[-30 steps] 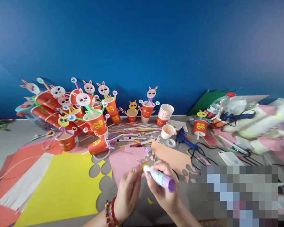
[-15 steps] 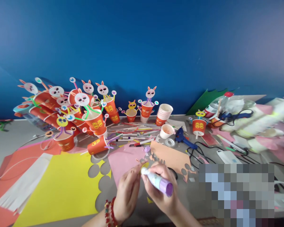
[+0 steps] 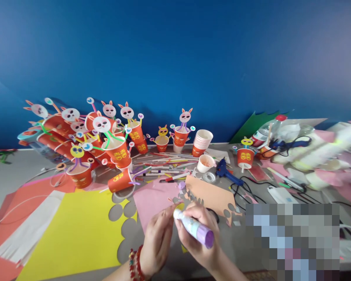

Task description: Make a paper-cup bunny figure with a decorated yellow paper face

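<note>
Head view | right hand (image 3: pixel 197 244) closed round glue stick (image 3: pixel 194 228), long axis tip up-left, cap down-right | left hand (image 3: pixel 157 239) pinches small yellow cutout (image 3: pixel 179 205) touching the tip, above pink paper (image 3: pixel 153 199)

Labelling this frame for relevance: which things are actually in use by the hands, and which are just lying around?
In use:
- glue stick, in right hand
- small yellow paper piece, pinched by left hand

Lying about:
- glue gun
- tape roll
- stack of cups
- yellow sheet
- finished bunny cups
</note>
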A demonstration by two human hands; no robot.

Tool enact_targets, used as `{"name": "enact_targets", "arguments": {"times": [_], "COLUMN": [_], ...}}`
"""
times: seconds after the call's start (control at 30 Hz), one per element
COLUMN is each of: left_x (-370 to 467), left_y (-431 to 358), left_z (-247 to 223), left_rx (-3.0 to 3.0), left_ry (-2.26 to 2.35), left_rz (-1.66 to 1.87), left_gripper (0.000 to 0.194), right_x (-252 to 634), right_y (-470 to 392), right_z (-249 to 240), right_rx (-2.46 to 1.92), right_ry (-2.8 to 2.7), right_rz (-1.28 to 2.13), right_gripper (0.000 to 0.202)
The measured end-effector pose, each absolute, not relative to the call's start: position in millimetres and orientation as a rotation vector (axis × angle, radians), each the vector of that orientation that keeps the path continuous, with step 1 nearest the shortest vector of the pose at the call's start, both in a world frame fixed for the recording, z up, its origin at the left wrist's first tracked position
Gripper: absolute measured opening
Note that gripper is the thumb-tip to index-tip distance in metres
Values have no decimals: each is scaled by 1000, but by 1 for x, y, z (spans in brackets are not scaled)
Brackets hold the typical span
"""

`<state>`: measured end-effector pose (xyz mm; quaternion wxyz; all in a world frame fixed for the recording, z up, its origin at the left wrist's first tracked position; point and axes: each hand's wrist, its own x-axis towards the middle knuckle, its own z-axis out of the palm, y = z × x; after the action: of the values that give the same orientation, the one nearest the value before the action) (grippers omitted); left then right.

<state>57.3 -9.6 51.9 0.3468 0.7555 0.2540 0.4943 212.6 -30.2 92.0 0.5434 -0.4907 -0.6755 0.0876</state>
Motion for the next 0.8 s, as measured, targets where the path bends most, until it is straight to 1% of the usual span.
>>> {"name": "enact_targets", "arguments": {"times": [0.1, 0.27, 0.4, 0.63, 0.8], "left_x": [57, 58, 57, 53, 53], "left_y": [-9, -8, -8, -8, -7], "left_z": [53, 56, 51, 42, 43], "left_rx": [1986, 1988, 2015, 2028, 2029], "left_ry": [650, 657, 617, 664, 569], "left_rz": [1345, 1317, 1416, 1422, 1453], "left_gripper": [62, 57, 60, 51, 55], "right_x": [212, 212, 215, 215, 216], "right_y": [-30, -29, -27, -29, -32], "right_z": [93, 90, 85, 81, 79], "right_rx": [-1173, -1163, -1196, -1194, -1187], "right_ry": [-1568, -1605, -1520, -1466, -1445], "right_rz": [212, 219, 272, 346, 377], "right_gripper": [18, 20, 18, 16, 16]}}
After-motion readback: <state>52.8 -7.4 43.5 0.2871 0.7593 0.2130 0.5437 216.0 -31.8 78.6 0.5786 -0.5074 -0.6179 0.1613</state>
